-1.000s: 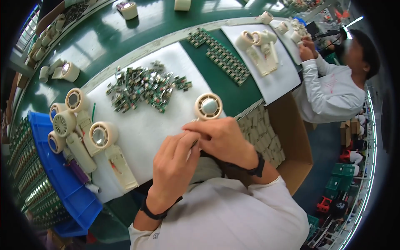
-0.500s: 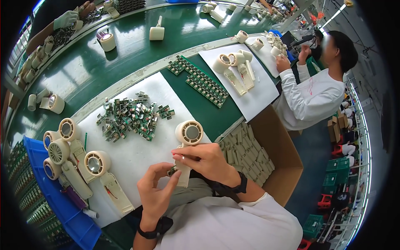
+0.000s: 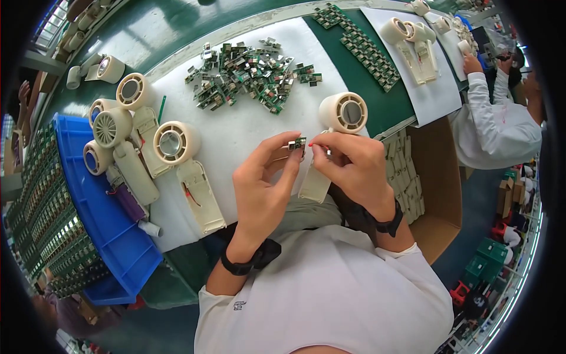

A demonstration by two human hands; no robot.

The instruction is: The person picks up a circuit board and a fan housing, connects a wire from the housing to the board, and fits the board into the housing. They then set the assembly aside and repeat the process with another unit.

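My left hand (image 3: 259,186) is closed in a pinch on a small green circuit board (image 3: 300,143), held up between thumb and fingertips. Close to its right, my right hand (image 3: 358,165) pinches a thin red wire (image 3: 311,145), its tip pointing at the board. The two hands are slightly apart. Partly under my right hand lies a cream handheld fan housing (image 3: 315,184); its round head (image 3: 346,112) rests on the white work mat (image 3: 236,133). A loose heap of small circuit boards (image 3: 244,76) lies beyond my hands.
Several cream fan housings (image 3: 178,143) stand at the left beside a blue tray (image 3: 112,236). Joined circuit boards (image 3: 368,53) lie far right. A cardboard box (image 3: 439,183) of cream handle parts is at my right. A co-worker in a white top (image 3: 495,127) sits beyond.
My head view has shifted, so the bench appears higher and farther right. My left hand has lifted and turned the circuit board upward, more plainly in view. My right hand still pinches the red wire.
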